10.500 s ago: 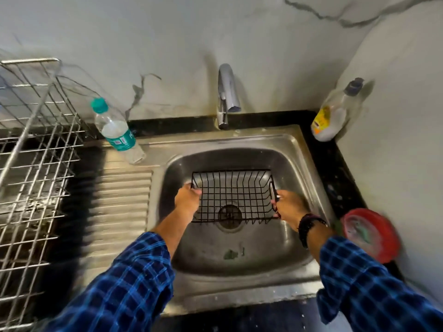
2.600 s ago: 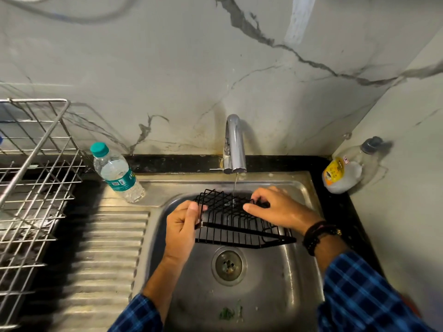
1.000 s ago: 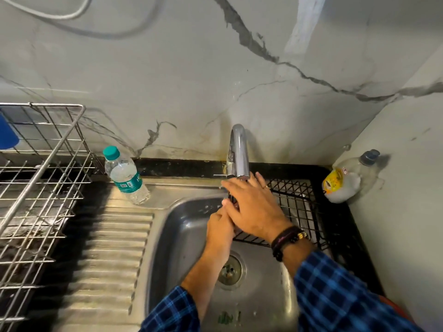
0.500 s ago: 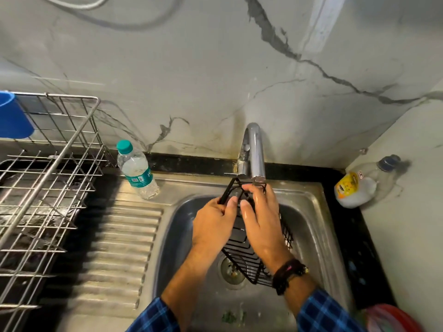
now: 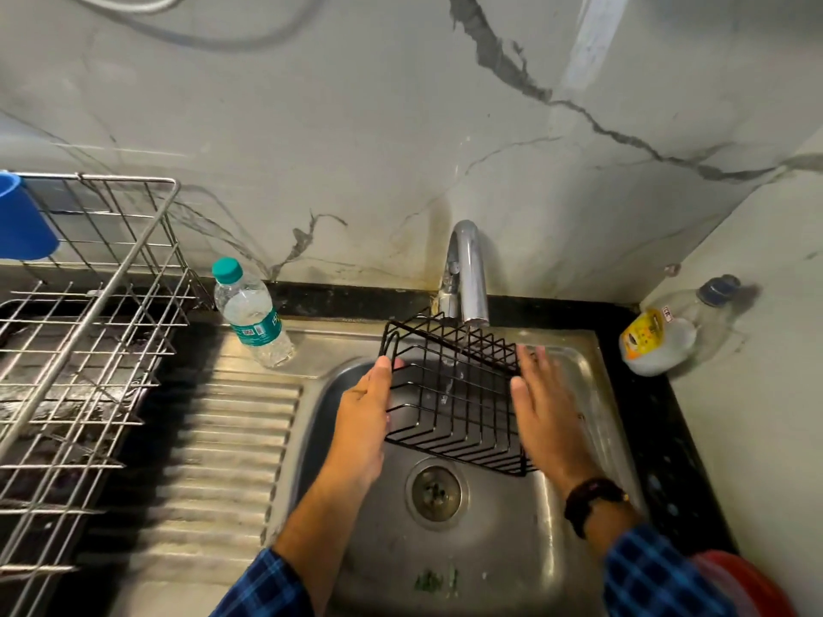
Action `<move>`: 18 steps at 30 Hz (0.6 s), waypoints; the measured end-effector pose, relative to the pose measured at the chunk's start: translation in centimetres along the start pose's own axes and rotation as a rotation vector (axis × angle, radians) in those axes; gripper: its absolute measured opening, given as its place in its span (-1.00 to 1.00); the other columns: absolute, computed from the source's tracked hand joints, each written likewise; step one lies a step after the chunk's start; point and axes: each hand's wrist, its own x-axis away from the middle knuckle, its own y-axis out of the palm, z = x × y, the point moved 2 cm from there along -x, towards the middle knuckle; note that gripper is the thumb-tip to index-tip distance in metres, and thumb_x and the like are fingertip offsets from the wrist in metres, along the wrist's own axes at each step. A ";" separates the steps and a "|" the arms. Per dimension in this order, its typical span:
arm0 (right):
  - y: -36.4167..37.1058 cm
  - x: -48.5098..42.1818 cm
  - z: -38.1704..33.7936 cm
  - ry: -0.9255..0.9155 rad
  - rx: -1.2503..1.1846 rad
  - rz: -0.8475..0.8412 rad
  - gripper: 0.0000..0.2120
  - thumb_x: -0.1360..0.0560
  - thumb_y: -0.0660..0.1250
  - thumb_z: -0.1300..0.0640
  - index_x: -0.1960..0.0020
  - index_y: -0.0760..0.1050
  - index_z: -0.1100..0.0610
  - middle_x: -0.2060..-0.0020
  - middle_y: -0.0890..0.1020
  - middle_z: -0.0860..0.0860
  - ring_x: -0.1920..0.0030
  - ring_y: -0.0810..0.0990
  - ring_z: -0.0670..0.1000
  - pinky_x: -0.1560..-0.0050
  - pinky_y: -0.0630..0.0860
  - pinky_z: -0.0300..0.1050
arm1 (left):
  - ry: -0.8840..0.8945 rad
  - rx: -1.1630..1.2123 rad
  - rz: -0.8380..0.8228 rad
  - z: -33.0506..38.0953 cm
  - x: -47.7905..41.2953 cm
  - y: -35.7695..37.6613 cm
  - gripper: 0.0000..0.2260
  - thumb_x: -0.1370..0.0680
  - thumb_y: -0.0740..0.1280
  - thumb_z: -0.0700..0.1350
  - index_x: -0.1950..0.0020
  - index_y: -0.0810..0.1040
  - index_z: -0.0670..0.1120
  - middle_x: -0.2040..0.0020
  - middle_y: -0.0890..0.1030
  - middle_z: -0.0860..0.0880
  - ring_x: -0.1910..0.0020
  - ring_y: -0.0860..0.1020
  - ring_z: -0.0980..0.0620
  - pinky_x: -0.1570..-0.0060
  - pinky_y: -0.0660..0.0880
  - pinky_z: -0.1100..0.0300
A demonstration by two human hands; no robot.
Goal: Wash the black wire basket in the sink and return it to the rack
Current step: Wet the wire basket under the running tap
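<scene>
Black wire basket [image 5: 454,394] tilted over steel sink [image 5: 490,549] under running tap [image 5: 465,273]. Right hand [image 5: 547,416] flat, fingers straight, on right end. Left hand [image 5: 363,420] at left end, grip unclear. Black counter [image 5: 681,438], marble wall [image 5: 356,126]. Half a second ago the hands were together and the basket stood on end.

Veined grey marble wall [image 5: 311,126] meets black countertop [image 5: 663,447].

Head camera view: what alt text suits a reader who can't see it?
Two hands hold a black wire basket tilted under a trickling tap over a steel sink, left hand gripping its edge, right hand flat against its side. A wire rack stands left.
</scene>
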 end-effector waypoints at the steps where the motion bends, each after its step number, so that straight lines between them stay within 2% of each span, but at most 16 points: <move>1: -0.2 -0.6 0.6 0.059 -0.050 0.011 -0.40 -0.60 -0.05 -0.31 -0.59 0.07 -0.15 -0.60 0.11 0.00 -0.58 0.09 0.07 -0.51 0.20 0.22 | 0.012 0.009 -0.011 -0.2 0.0 -0.2 -0.69 -0.66 0.18 0.10 -0.18 0.67 0.02 0.05 0.41 0.10 0.23 0.54 -0.16 -0.04 0.46 0.05; 2: -0.3 -0.7 0.7 0.110 -0.107 0.015 -0.40 -0.60 0.05 -0.29 -0.58 0.13 -0.12 -0.57 0.20 0.04 -0.53 0.22 0.09 -0.46 0.30 0.17 | 0.026 -0.004 -0.023 -0.4 0.0 -0.4 -0.68 -0.67 0.17 0.09 -0.19 0.65 0.00 0.38 0.48 -0.06 0.38 0.43 0.05 0.12 0.38 0.13; 3: -0.1 -0.6 0.8 0.178 -0.188 0.018 -0.39 -0.58 0.11 -0.30 -0.56 0.17 -0.10 -0.51 0.31 0.06 -0.45 0.36 0.10 -0.38 0.39 0.13 | 0.025 -0.021 -0.029 -0.7 0.2 -0.5 -0.67 -0.68 0.14 0.07 -0.21 0.64 -0.02 0.48 0.40 0.10 0.47 0.35 0.16 0.25 0.33 0.20; 4: 0.0 -0.4 1.0 0.264 -0.298 0.025 -0.34 -0.53 0.14 -0.38 -0.53 0.23 -0.08 -0.41 0.44 0.08 -0.32 0.50 0.12 -0.26 0.49 0.12 | 0.032 -0.030 -0.045 -1.1 0.3 -0.8 -0.68 -0.69 0.12 0.04 -0.21 0.62 -0.04 0.53 0.38 0.18 0.52 0.34 0.23 0.35 0.32 0.29; 5: 0.1 -0.1 1.1 0.377 -0.433 0.040 -0.26 -0.46 0.13 -0.49 -0.46 0.33 -0.05 -0.24 0.56 0.11 -0.13 0.61 0.13 -0.10 0.57 0.12 | 0.052 -0.026 -0.058 -1.3 0.5 -1.4 -0.67 -0.70 0.10 0.02 -0.20 0.62 -0.05 0.55 0.40 0.16 0.55 0.36 0.23 0.43 0.32 0.34; 6: 0.2 0.1 1.3 0.495 -0.566 0.046 -0.19 -0.39 0.10 -0.57 -0.37 0.43 -0.01 -0.05 0.62 0.14 0.06 0.64 0.14 0.05 0.61 0.12 | 0.084 -0.056 -0.054 -1.8 0.6 -2.1 -0.66 -0.69 0.10 0.04 -0.20 0.62 -0.04 0.53 0.41 0.13 0.52 0.37 0.22 0.46 0.33 0.36; 7: 0.3 0.3 1.4 0.575 -0.675 0.055 -0.17 -0.37 0.09 -0.60 -0.30 0.50 0.02 0.06 0.63 0.16 0.15 0.65 0.17 0.12 0.62 0.13 | 0.116 -0.120 -0.065 -2.2 0.3 -2.7 -0.65 -0.68 0.11 0.09 -0.20 0.64 0.00 0.47 0.42 0.11 0.46 0.39 0.16 0.42 0.35 0.32; 8: 0.1 0.5 1.4 0.601 -0.737 0.108 -0.19 -0.40 0.08 -0.58 -0.25 0.54 0.05 0.08 0.64 0.21 0.15 0.65 0.22 0.11 0.63 0.13 | 0.124 -0.185 -0.086 -2.6 0.0 -3.3 -0.62 -0.66 0.09 0.15 -0.19 0.64 0.07 0.39 0.46 0.07 0.37 0.44 0.09 0.33 0.40 0.27; 9: -0.3 1.0 1.1 0.572 -0.736 0.194 -0.25 -0.45 0.10 -0.52 -0.17 0.56 0.11 0.11 0.62 0.24 0.15 0.64 0.24 0.13 0.63 0.10 | 0.112 -0.262 -0.091 -2.7 -0.3 -3.6 -0.59 -0.65 0.05 0.20 -0.15 0.65 0.09 0.29 0.54 0.02 0.27 0.52 0.03 0.22 0.45 0.24; 11: -1.2 2.0 0.0 0.361 -0.667 0.344 -0.50 -0.56 0.19 -0.31 0.05 0.57 0.13 0.22 0.60 0.16 0.21 0.58 0.14 0.21 0.53 -0.06 | -0.033 -0.207 -0.103 -2.3 -0.4 -3.3 -0.49 -0.66 -0.03 0.24 -0.02 0.64 0.03 0.16 0.69 -0.04 0.16 0.65 0.03 0.17 0.52 0.22; 13: -1.6 2.9 -1.5 0.181 -0.655 0.372 -0.81 -0.62 0.28 -0.02 0.11 0.57 0.01 0.21 0.63 -0.05 0.18 0.59 -0.07 0.14 0.51 -0.21 | -0.128 -0.049 -0.045 -1.6 -0.3 -2.5 -0.48 -0.65 -0.01 0.27 0.04 0.61 -0.01 0.21 0.72 -0.05 0.19 0.67 0.02 0.16 0.50 0.14; 14: -1.6 3.1 -1.9 0.137 -0.661 0.373 -0.87 -0.62 0.28 0.03 0.09 0.56 -0.05 0.19 0.63 -0.13 0.16 0.58 -0.14 0.11 0.52 -0.30 | -0.143 0.007 -0.011 -1.3 -0.4 -2.1 -0.52 -0.64 0.04 0.29 0.05 0.60 -0.01 0.21 0.72 -0.05 0.16 0.65 -0.01 0.10 0.48 0.10; 16: -1.5 3.1 -2.0 0.116 -0.641 0.423 -0.81 -0.62 0.20 -0.05 0.03 0.55 -0.04 0.10 0.61 -0.14 0.09 0.56 -0.15 0.02 0.54 -0.28 | -0.191 0.108 0.011 -0.4 -0.3 -1.1 -0.58 -0.60 0.18 0.29 0.00 0.63 -0.01 0.11 0.72 -0.09 0.07 0.65 -0.09 0.00 0.51 0.03; 18: -1.8 2.5 -2.4 0.156 -0.531 0.490 -0.67 -0.61 0.10 -0.11 -0.17 0.52 0.03 -0.18 0.51 0.03 -0.08 0.52 -0.07 -0.16 0.54 -0.08 | -0.186 0.105 -0.083 -0.5 -0.3 0.0 -0.59 -0.56 0.29 0.26 -0.08 0.67 -0.06 0.05 0.74 -0.08 0.06 0.70 -0.04 0.02 0.54 0.10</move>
